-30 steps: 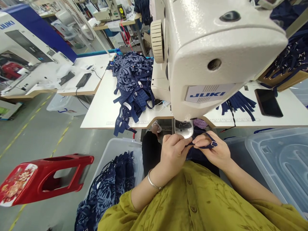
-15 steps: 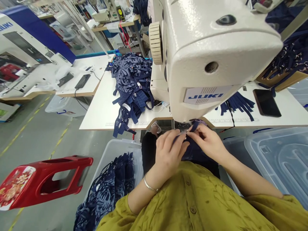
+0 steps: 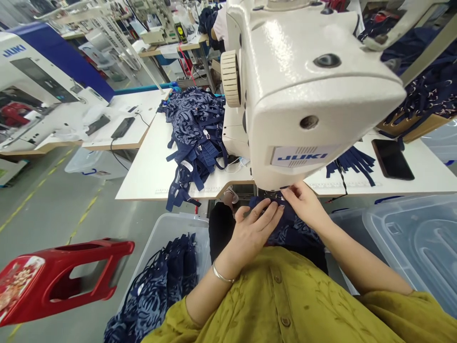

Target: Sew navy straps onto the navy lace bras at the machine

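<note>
Below the head of a white sewing machine (image 3: pixel 321 109), a navy patterned garment (image 3: pixel 289 232), which looks like a bra, hangs at the table's front edge and over my lap. My left hand (image 3: pixel 254 233) lies flat on it, fingers stretched out and thumb apart. Close under the machine head, my right hand (image 3: pixel 307 206) pinches the edge of the same garment between thumb and fingers. The machine head hides the needle and the edge of the cloth there.
Left on the white table (image 3: pixel 143 166) lies a pile of navy garments (image 3: pixel 194 119). Right are cut navy straps (image 3: pixel 353 164) and a phone (image 3: pixel 392 159). A clear bin (image 3: pixel 203 228) holds more garments. A red stool (image 3: pixel 71 276) is at left, a lidded clear box (image 3: pixel 414 233) at right.
My left hand has gone from pinching a small piece with the right to lying flat on the garment. More of the garment shows, and my right hand has moved closer under the machine head.
</note>
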